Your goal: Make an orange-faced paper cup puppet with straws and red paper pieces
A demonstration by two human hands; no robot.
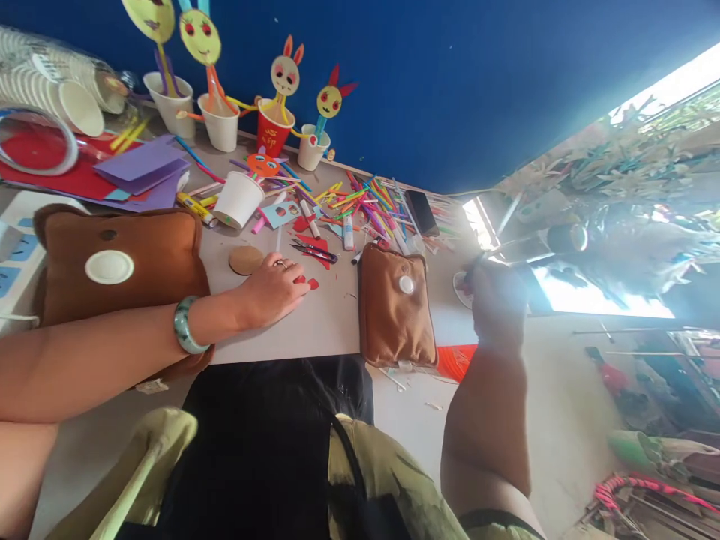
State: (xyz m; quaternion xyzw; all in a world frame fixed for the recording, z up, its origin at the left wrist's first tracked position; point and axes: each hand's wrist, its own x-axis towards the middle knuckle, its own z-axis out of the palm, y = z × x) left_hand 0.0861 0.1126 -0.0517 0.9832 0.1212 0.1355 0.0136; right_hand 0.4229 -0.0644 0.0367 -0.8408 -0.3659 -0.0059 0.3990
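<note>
My left hand (273, 291), with a ring and a green bangle (191, 325) at the wrist, rests palm down on the table, fingers slightly bent. Small red paper pieces (313, 283) lie at its fingertips. A brown cardboard disc (246, 259) is just behind it, and dark-handled scissors (315, 250) lie beyond the fingers on red scraps. Over at the table's right end, my right hand (498, 292) is dark against strong glare, its fingers hard to make out. Beside it is a round white-rimmed thing (463, 289), partly hidden.
Brown pillow-shaped pouches (121, 262) (397, 304) lie left and right. Paper cups with stick-and-paper faces (219, 124) line the blue wall, and one cup (239, 199) leans nearer. Coloured sticks (365, 202), markers (309, 219) and a phone (421, 212) cover the back. Stacked cups (50, 94) stand far left.
</note>
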